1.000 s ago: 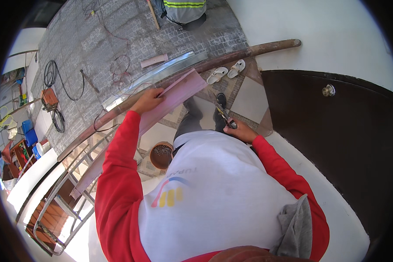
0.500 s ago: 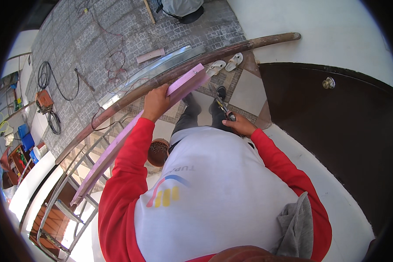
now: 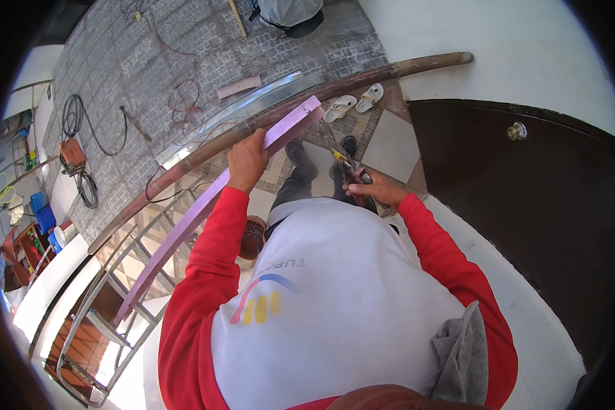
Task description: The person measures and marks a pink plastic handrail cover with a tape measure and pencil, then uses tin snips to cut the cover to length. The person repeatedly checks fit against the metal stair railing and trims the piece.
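Note:
My left hand (image 3: 248, 162) is closed around a long pink channel-shaped strip (image 3: 178, 236). The strip slants from the lower left up to its cut end near the white sandals. In my right hand (image 3: 376, 189) are what look like tin snips (image 3: 345, 164), with long blades, a yellow middle and reddish handles. Their blades point up towards the strip's far end and appear apart from it. Partly behind my left sleeve stands a brown bowl (image 3: 253, 239) of small dark pieces, perhaps nails or screws.
A brown rail (image 3: 287, 106) crosses beyond the strip. Past it lie shiny metal channels (image 3: 242, 109), a short pink offcut (image 3: 239, 87) and cables (image 3: 75, 116). A metal ladder-like frame (image 3: 92, 321) stands at left, a dark door (image 3: 512, 178) at right; sandals (image 3: 339, 108) lie ahead.
The strip has turned in my left hand, showing more of its flat face. My right hand has shifted slightly up and right, bringing the snips' handles and yellow part into clearer view.

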`<action>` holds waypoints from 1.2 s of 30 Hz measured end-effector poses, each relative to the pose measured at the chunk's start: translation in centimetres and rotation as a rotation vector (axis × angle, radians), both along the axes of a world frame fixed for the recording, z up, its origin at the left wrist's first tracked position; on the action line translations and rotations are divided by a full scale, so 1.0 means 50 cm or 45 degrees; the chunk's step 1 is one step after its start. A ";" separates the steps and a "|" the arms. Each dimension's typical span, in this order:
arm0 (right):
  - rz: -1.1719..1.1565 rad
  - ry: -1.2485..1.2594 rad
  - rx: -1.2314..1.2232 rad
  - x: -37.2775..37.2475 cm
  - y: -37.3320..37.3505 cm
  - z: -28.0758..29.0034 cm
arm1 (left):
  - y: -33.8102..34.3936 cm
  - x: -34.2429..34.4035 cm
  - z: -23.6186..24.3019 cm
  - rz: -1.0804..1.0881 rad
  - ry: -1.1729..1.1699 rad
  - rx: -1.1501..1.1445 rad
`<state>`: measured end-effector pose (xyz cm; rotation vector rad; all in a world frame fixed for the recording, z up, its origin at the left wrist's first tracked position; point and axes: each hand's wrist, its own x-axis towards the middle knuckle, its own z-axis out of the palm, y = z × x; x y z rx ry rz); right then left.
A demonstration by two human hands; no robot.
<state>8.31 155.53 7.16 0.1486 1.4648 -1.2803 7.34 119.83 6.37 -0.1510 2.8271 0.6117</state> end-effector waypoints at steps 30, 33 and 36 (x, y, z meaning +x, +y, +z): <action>0.112 0.278 0.173 -0.037 -0.029 -0.072 | -0.009 -0.012 -0.004 -0.001 0.019 -0.006; 0.131 0.235 0.188 -0.050 -0.035 -0.060 | -0.007 -0.012 -0.003 -0.002 -0.003 -0.021; 0.124 0.261 0.185 -0.057 -0.040 -0.051 | -0.006 -0.011 -0.003 0.007 -0.003 -0.014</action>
